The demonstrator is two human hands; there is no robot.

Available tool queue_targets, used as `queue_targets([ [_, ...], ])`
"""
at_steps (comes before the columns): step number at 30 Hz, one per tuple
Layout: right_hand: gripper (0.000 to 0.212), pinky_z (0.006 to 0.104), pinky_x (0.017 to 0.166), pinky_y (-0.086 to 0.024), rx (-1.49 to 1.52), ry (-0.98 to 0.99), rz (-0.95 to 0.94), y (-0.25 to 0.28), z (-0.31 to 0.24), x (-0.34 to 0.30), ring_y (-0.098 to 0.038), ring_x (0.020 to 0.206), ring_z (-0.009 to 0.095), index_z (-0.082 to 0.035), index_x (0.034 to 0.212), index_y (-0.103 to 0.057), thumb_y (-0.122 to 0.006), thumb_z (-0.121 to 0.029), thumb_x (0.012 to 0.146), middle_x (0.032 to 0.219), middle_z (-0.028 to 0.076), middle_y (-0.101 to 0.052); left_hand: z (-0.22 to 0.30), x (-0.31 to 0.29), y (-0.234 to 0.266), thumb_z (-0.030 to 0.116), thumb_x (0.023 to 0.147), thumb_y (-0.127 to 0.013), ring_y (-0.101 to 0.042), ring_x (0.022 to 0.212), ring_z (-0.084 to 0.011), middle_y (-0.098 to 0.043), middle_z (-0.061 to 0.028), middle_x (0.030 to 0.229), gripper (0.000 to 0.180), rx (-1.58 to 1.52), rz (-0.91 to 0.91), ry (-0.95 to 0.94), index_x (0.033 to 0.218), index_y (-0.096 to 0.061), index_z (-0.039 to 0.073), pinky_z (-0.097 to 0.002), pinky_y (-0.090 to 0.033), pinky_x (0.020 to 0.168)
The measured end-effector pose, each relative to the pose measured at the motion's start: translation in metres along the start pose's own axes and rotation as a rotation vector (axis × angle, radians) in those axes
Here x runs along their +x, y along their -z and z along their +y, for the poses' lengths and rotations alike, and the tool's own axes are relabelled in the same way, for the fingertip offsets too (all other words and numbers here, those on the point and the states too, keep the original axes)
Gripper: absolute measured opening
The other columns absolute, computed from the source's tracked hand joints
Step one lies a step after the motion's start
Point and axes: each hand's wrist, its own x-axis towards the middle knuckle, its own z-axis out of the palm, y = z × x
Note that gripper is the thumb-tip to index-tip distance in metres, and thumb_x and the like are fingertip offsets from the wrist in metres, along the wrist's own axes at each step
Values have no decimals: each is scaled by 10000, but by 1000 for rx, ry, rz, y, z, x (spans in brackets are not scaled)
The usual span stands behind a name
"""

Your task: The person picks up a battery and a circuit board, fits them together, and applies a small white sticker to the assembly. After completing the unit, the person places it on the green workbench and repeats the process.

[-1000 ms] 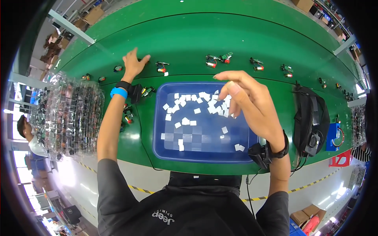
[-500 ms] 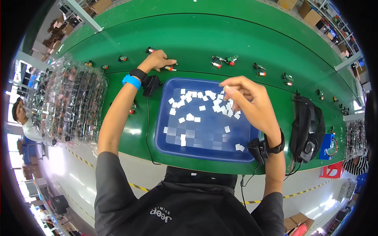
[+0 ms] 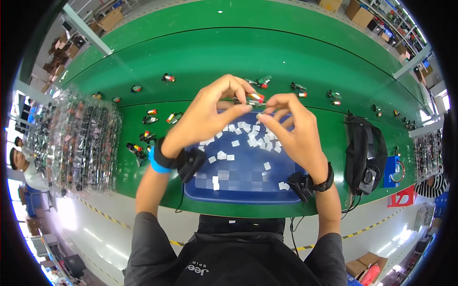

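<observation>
Left hand [image 3: 205, 119]: raised above the blue tray, fingers curled, thumb and forefinger pinched on one end of a small component.
Right hand [image 3: 291, 131]: raised opposite the left, fingertips closed on the other end of the same component; remaining fingers loosely bent.
Small component [image 3: 255, 98]: short, silver-grey with a red end, lying roughly level between both hands, above the far edge of the tray.
Blue tray [image 3: 248, 193]: rectangular, resting on the green table directly in front of the person, below both hands.
White squares [image 3: 238, 143]: many small pieces scattered over the tray floor, densest toward the far side.
Green table [image 3: 214, 57]: curved surface running left to right, with a dark seam line along it.
Loose components [image 3: 168, 77]: similar small parts with red ends, spread in a row along the table beyond the tray and in a cluster to its left.
Clear bags [image 3: 71, 138]: a pile of filled transparent packets at the left of the table.
Black pouch [image 3: 365, 155]: lying on the table right of the tray.
Wrists: a blue band on the left, a black strap on each.
</observation>
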Motion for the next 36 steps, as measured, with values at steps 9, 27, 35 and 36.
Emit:
queue_targets([
  [9, 216, 248, 511, -481, -288, 507, 119, 16, 16, 2, -643, 638, 149, -47, 957, -713, -759, 32, 761, 847, 62, -680, 23, 0, -25, 43, 864, -736, -649, 1069, -227, -595, -97, 1234, 372, -60, 43, -41, 1198, -574, 47, -364, -595, 854],
  [27, 215, 278, 525, -518, -360, 653, 198, 13, 8, -2, -690, 649, 215, -22, 856, -700, -785, 84, 689, 816, 85, -730, 14, -5, -18, -30, 731, -793, -634, 982, -241, -586, -120, 1157, 184, 321, 130, -497, 840, -714, 94, -315, -576, 740],
  [35, 202, 279, 544, -531, -254, 588, 159, 17, 5, -4, -706, 666, 228, -8, 862, -682, -768, 107, 720, 822, 106, -748, 16, -3, -20, 19, 799, -748, -646, 896, -232, -628, -100, 1083, 110, 368, 227, -633, 859, -702, 98, -298, -563, 640],
  [36, 202, 279, 544, -531, -256, 587, 161, 19, 6, -3, -706, 666, 228, -8, 862, -682, -768, 107, 720, 822, 106, -748, 15, -3, -19, 19, 799, -748, -646, 896, -232, -628, -100, 1083, 110, 366, 225, -635, 859, -702, 98, -298, -563, 640],
])
